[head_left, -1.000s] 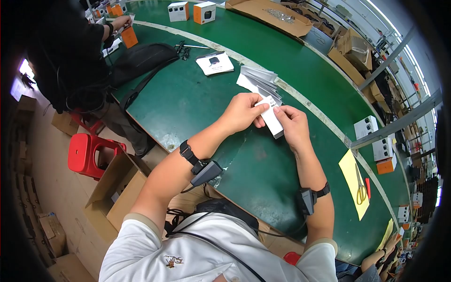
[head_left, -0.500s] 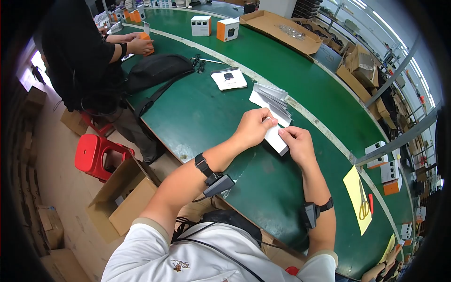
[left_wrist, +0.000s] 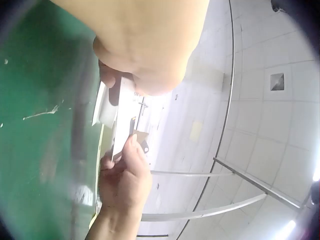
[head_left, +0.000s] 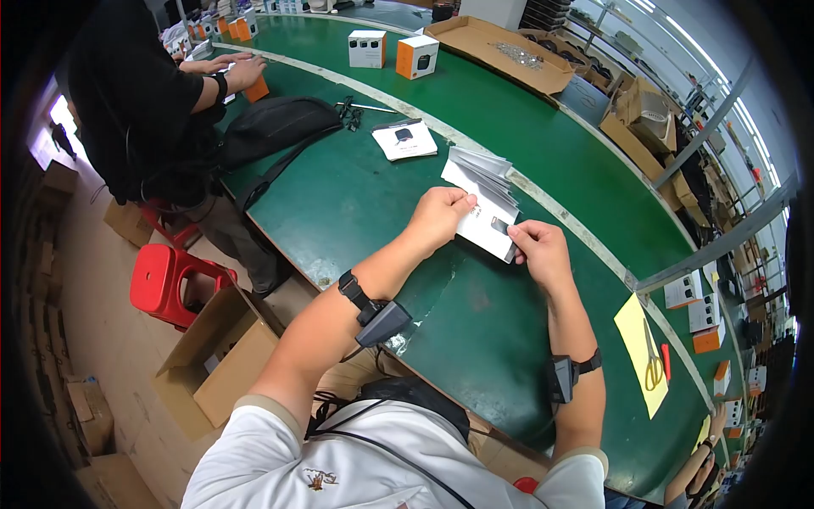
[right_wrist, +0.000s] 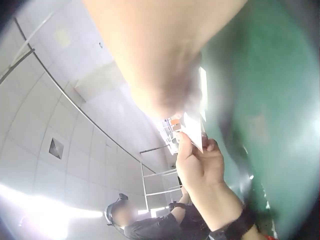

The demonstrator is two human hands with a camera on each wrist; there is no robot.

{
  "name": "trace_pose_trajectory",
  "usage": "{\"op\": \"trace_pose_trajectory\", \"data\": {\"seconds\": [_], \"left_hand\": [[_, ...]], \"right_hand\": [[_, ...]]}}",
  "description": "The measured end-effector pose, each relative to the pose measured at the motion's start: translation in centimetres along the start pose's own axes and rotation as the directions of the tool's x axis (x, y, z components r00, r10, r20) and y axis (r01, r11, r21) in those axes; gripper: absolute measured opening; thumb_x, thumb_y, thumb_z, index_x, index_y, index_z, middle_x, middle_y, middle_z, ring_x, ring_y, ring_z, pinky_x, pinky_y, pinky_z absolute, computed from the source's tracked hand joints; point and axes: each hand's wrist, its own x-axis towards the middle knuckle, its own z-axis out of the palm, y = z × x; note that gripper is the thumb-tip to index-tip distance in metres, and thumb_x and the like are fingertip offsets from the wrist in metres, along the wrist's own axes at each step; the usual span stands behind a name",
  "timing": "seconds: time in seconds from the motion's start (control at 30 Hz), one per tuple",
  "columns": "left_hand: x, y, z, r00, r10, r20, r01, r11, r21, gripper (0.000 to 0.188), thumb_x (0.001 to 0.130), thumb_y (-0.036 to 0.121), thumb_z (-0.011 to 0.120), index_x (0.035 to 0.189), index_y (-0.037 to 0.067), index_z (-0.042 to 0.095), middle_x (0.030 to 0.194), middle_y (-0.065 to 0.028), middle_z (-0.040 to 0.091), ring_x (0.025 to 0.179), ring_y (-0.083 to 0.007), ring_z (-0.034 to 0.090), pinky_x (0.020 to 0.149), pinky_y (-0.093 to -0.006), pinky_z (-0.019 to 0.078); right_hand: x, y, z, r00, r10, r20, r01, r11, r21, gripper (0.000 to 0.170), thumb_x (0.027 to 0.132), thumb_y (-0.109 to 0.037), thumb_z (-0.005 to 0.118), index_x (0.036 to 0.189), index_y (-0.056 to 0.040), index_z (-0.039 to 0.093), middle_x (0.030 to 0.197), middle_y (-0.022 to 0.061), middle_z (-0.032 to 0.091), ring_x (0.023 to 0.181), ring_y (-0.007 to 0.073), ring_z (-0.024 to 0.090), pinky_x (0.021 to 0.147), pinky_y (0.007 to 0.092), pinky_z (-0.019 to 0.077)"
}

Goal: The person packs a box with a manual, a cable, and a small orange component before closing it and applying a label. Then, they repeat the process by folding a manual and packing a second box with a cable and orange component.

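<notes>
White printed leaflet (head_left: 483, 227) is pinched by the nearly closed left hand (head_left: 438, 215) and right hand (head_left: 543, 252) (its long axis slants, in head view, downward to the right).

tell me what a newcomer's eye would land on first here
Probably the printed white leaflet, pinched between the left hand and the right hand over the green table near the middle of the head view. The bright red stool on the floor at the left likely comes next, then the scissors lying on a yellow sheet at the table's right.
</notes>
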Motion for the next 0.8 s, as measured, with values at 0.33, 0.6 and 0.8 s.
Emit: {"op": "trace_pose_trajectory", "data": {"seconds": [0.33, 0.6, 0.8], "left_hand": [[0.8, 0.2, -1.5, 0.976, 0.197, -0.094, -0.131, 0.873, 0.470, 0.030, 0.094, 0.025, 0.067, 0.108, -0.001, 0.072, 0.092, -0.0151, 0.074, 0.075, -0.0259, 0.071, 0.070, -0.0379, 0.0545], [8.3, -1.3, -8.9, 0.891, 0.452, 0.042, -0.086, 0.078, 0.993, 0.015, 0.084, 0.012, 0.063, 0.093, 0.005, 0.073, 0.101, -0.0137, 0.073, 0.094, -0.0307, 0.070, 0.082, -0.0458, 0.0536], [6.9, -0.3, -9.4, 0.883, 0.463, 0.079, -0.074, -0.030, 0.997, 0.012, 0.086, 0.016, 0.065, 0.088, 0.009, 0.075, 0.083, -0.0112, 0.073, 0.084, -0.0303, 0.072, 0.071, -0.0428, 0.0556]], "right_hand": [[1.4, 2.5, -1.9, 0.963, 0.248, 0.101, -0.266, 0.929, 0.258, 0.026, 0.102, -0.020, 0.060, 0.084, -0.0007, 0.063, 0.074, 0.0070, 0.065, 0.059, 0.0105, 0.061, 0.051, 0.0217, 0.0476], [1.7, 3.1, -1.8, 0.966, 0.258, -0.034, -0.206, 0.839, 0.504, 0.024, 0.101, -0.014, 0.060, 0.111, 0.0080, 0.059, 0.088, 0.0117, 0.067, 0.069, 0.0124, 0.066, 0.061, 0.0223, 0.0555], [1.4, 2.3, -2.4, 0.964, 0.211, -0.159, -0.155, 0.939, 0.307, 0.038, 0.098, -0.013, 0.063, 0.130, 0.0064, 0.053, 0.084, 0.0044, 0.061, 0.065, 0.0087, 0.058, 0.054, 0.0200, 0.0464]]}}
